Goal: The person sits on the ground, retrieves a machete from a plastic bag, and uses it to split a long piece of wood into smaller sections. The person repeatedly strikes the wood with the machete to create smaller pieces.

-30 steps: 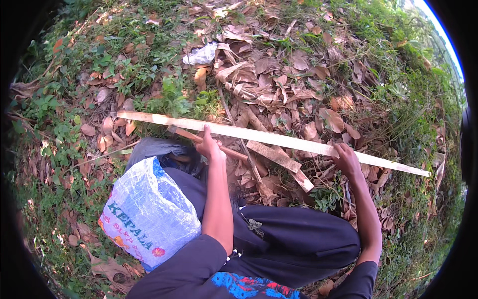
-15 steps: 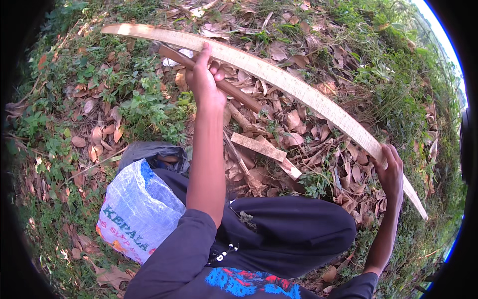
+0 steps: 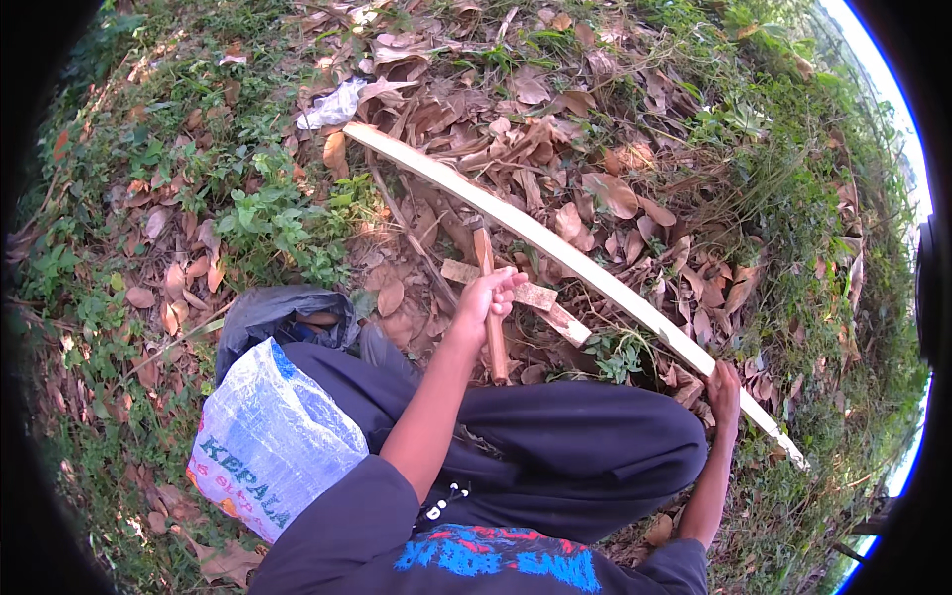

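Observation:
A long, slightly bowed strip of pale wood (image 3: 535, 233) slants from the far middle left down to the right. Near its lower right end my right hand (image 3: 725, 392) is closed around it. My left hand (image 3: 483, 302), in front of my legs, grips a brown wooden-handled tool (image 3: 484, 248) held roughly upright in the picture. A small dark part shows at the tool's far end; its exact kind I cannot make out. Just beyond my left hand, short rough wood pieces (image 3: 540, 295) lie on the ground, partly covered by hand and tool.
A white-and-blue woven sack (image 3: 278, 431) rests against my left leg, with a dark plastic bag (image 3: 283, 312) behind it. Crumpled clear plastic (image 3: 335, 106) lies near the strip's far end. Dry leaves (image 3: 565, 223) and green plants cover the ground. My folded legs (image 3: 585, 436) are in front.
The strip has come down and nearer, its far end shifting right. My left hand has moved off the strip toward me with the tool, which now points away from me. My right hand has lowered slightly.

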Available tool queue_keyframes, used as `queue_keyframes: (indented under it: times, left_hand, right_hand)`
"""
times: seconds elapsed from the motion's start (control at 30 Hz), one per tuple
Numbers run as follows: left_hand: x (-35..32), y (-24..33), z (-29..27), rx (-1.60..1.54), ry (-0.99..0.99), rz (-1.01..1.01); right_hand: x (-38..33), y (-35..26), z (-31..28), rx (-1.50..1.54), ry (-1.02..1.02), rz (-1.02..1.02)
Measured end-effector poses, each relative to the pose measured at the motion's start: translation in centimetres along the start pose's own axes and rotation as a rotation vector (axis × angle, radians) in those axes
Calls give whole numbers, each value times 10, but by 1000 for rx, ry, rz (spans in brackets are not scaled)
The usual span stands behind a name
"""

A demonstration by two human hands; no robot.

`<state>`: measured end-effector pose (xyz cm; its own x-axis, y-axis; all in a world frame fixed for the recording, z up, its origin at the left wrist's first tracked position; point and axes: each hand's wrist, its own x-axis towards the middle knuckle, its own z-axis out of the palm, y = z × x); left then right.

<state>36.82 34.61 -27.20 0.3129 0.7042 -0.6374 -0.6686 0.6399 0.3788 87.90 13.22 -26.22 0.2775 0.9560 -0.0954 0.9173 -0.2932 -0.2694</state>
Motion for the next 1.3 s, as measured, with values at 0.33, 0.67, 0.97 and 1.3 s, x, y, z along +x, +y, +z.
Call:
queue_keyframes:
  times: [0.33,0.67,0.97,1.3]
  left_hand:
    - [-84,19,-31,583,478,412]
    - [-17,-23,-57,1413,518,684]
    - [-5,-6,-52,1460,521,943]
    - [-38,45,-57,1054,603,877]
  right_hand:
    - [1,-30,-11,-77,79,17]
    - [29,-173,-90,185,49,-168]
    - [150,-244,3,-71,-263,-546]
    - [113,-221,23,62,-104,-530]
